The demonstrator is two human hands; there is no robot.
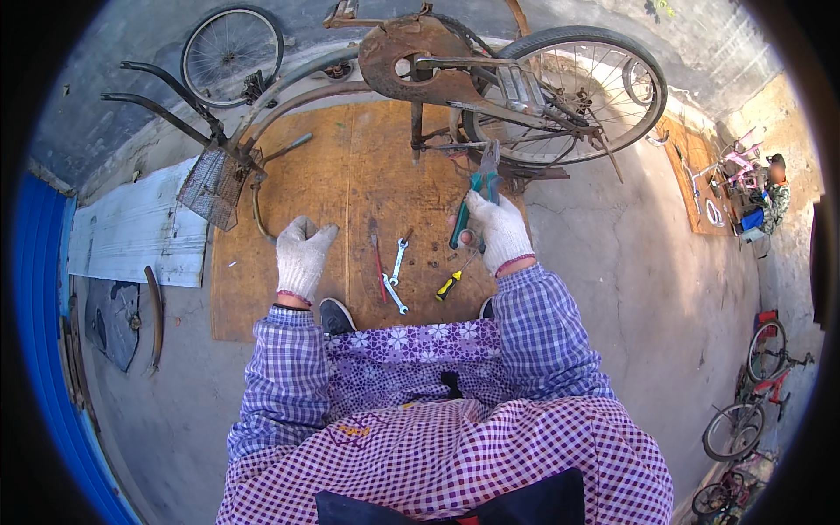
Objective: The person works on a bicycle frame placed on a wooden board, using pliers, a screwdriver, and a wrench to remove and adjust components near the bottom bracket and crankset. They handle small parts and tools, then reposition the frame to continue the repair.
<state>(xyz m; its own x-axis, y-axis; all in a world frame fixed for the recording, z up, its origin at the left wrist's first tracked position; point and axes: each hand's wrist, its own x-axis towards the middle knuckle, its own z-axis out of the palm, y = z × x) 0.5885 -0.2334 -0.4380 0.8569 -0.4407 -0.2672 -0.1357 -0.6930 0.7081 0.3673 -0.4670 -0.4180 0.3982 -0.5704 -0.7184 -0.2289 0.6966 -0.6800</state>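
My right hand (500,233), in a white knit glove, is closed around green-handled pliers (491,166). Their silver jaws point up beside the rear wheel (573,96) of a rusty bicycle (404,66) lying upside down. A thin metal piece shows just under that hand, too small to name. My left hand (303,258), gloved too, has its fingers curled inward beside the lower end of the curved handlebar (259,210). Whether it grips that bar or something else is hidden. Between my hands lie two wrenches (399,261), a red-handled tool (379,269) and a yellow-and-black screwdriver (449,285).
A worn wooden board (324,184) lies under the bicycle. At left are a wire basket (214,185), a detached wheel (231,54) by the wall and a white panel (131,223). Another person (773,197) sits far right, above several parked bicycles (735,430).
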